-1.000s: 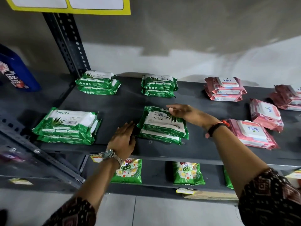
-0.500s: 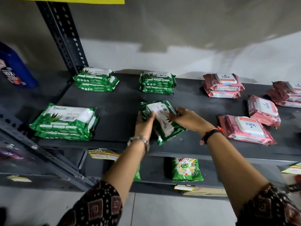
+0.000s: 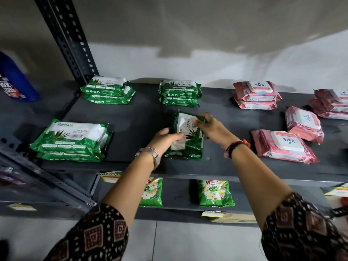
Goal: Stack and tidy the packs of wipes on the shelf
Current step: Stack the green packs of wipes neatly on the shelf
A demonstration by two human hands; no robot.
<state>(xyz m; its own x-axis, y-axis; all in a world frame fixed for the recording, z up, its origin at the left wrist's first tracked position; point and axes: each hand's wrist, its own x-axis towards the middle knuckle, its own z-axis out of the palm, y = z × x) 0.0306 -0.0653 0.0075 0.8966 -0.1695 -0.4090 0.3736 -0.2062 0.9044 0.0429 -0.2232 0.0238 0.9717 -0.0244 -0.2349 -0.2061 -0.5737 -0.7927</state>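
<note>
Both hands grip the green wipes pack (image 3: 188, 136) at the shelf (image 3: 131, 129) front: left hand (image 3: 165, 137) on its near-left edge, right hand (image 3: 211, 127) on the far-right corner, apparently to square it over the pack beneath. Behind, two-high green stacks (image 3: 179, 93) show the target arrangement.

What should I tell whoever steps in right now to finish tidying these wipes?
Left hand and right hand: both gripping the middle green pack, which is turned lengthwise at the shelf front.
Done: three green stacks of two, front left, back left, back middle; pink stacks at the back and far right.
Left: square up the held pack; stack the two loose pink packs, the front one and the one behind it.
</note>
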